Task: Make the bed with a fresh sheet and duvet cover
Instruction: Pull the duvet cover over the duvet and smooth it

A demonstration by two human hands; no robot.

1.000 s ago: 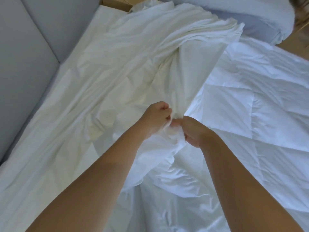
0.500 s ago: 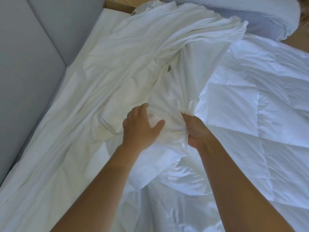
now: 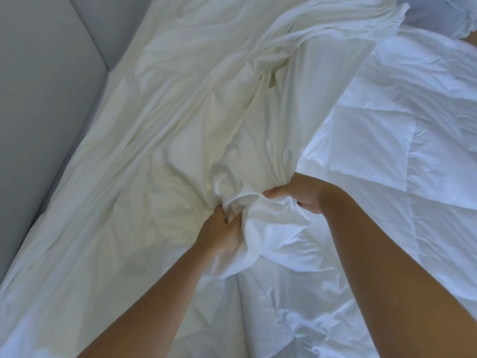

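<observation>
L duvet cover (image 3: 206, 99), R duvet (image 3: 387, 151) against it, far L wall (image 3: 38, 99)

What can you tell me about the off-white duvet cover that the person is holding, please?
The duvet cover is thin, smooth, off-white cloth, heavily creased, lying loose along the bed. Its left side runs beside the grey padded wall, and its right edge overlaps the whiter quilted duvet. Near the middle it is bunched into a wad, which the left hand grips from below and the right hand grips from the right.
</observation>
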